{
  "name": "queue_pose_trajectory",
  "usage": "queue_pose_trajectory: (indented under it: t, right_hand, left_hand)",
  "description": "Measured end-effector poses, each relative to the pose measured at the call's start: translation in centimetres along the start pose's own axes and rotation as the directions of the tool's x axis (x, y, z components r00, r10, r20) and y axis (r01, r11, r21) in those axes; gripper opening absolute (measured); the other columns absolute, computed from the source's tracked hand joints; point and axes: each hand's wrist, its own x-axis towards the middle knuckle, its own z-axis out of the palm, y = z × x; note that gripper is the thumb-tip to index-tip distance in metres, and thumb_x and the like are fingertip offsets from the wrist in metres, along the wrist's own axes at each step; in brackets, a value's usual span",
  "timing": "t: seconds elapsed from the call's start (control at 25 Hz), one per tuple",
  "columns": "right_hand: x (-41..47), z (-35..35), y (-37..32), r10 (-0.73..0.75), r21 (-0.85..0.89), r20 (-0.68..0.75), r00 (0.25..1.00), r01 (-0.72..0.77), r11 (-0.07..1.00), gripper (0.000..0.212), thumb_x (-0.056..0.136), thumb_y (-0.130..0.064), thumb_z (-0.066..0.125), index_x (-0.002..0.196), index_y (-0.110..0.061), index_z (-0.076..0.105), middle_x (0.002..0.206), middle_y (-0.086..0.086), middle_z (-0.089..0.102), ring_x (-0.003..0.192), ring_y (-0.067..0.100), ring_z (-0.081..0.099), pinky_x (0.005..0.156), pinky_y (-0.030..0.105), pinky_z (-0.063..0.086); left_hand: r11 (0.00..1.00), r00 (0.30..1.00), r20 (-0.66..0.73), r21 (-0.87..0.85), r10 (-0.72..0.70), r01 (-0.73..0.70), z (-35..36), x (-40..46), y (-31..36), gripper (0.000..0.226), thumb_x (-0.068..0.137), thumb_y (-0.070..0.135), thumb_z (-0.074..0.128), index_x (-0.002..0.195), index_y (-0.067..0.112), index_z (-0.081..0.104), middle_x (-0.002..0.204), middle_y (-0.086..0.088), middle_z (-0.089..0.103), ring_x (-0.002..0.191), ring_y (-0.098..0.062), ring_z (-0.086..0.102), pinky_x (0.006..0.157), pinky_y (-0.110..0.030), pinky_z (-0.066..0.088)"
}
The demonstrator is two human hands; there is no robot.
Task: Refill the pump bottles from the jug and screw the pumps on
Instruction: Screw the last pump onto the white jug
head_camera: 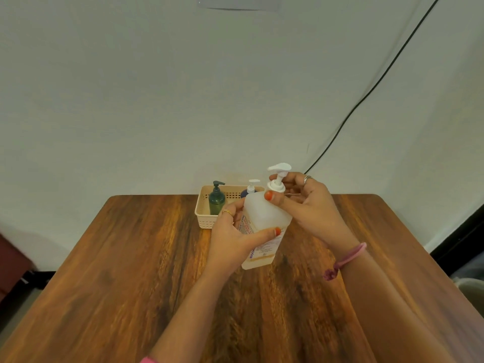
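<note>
A translucent white pump bottle (264,218) with a printed label stands on the wooden table (131,258), leaning slightly. My left hand (233,239) grips its body, thumb across the front. My right hand (306,205) pinches the collar of its white pump (278,176) at the neck. Behind, a cream basket (203,213) holds a dark green pump bottle (216,197) and a blue bottle with a white pump (250,189), partly hidden by the white bottle. No jug is in view.
The basket sits at the table's far edge against a pale wall. A black cable (366,95) runs down the wall at the right. Dark furniture (13,260) stands left of the table.
</note>
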Motion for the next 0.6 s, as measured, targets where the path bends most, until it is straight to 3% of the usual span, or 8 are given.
queue_pose_trajectory:
  t: [0.16,0.32,0.4,0.52,0.6]
  right_hand:
    - [-0.5,1.2,0.6,0.03,-0.009,-0.141,0.99,-0.031,0.999,0.042,0.067,-0.037,0.081,0.1,-0.025,0.058,0.095,-0.007,0.067,0.09,0.013,0.065,0.075,0.031,0.057]
    - [-0.6,-0.6,0.3,0.078,0.021,0.124,0.989,-0.081,0.996,0.051,0.074,-0.036,0.072,0.121,-0.026,0.055,0.106,-0.013,0.066,0.098,0.005,0.063,0.082,0.028,0.056]
    - [-0.7,-1.4,0.3,0.056,0.067,0.19,0.98,-0.07,0.995,0.044,0.082,-0.027,0.066,0.125,-0.024,0.056,0.108,-0.013,0.068,0.099,0.002,0.064,0.082,0.027,0.056]
    - [-1.0,-1.0,0.4,0.058,0.123,0.032,0.998,-0.061,0.991,0.031,0.078,-0.023,0.073,0.108,-0.023,0.063,0.101,-0.005,0.072,0.095,0.011,0.068,0.077,0.03,0.057]
    - [-1.3,0.0,0.5,0.092,0.141,-0.088,0.992,-0.079,0.987,0.035,0.073,-0.025,0.079,0.101,-0.021,0.058,0.094,-0.001,0.073,0.086,0.012,0.07,0.068,0.027,0.057]
  left_hand:
    - [0.999,0.999,-0.035,0.029,-0.012,0.013,0.5,-0.2,-0.3,0.081,0.054,0.037,0.091,0.122,0.035,0.048,0.12,0.01,0.057,0.109,-0.008,0.055,0.086,-0.029,0.054]
    - [0.999,0.999,-0.023,0.02,-0.036,0.036,0.8,-0.3,-0.3,0.078,0.056,0.037,0.09,0.121,0.036,0.047,0.119,0.011,0.057,0.108,-0.007,0.056,0.075,-0.017,0.05]
    - [0.999,0.999,-0.019,0.017,-0.043,0.043,0.9,-0.3,-0.1,0.079,0.055,0.037,0.09,0.121,0.037,0.046,0.119,0.012,0.057,0.107,-0.006,0.055,0.072,-0.015,0.048]
    - [0.999,0.999,-0.03,0.029,-0.037,0.037,1.5,-0.5,0.2,0.078,0.055,0.036,0.09,0.12,0.036,0.047,0.117,0.012,0.056,0.105,-0.004,0.054,0.073,-0.016,0.049]
    - [0.999,0.998,-0.055,0.038,-0.028,0.03,1.9,-0.8,0.4,0.079,0.055,0.035,0.091,0.121,0.034,0.049,0.115,0.014,0.057,0.102,-0.001,0.054,0.071,-0.015,0.049]
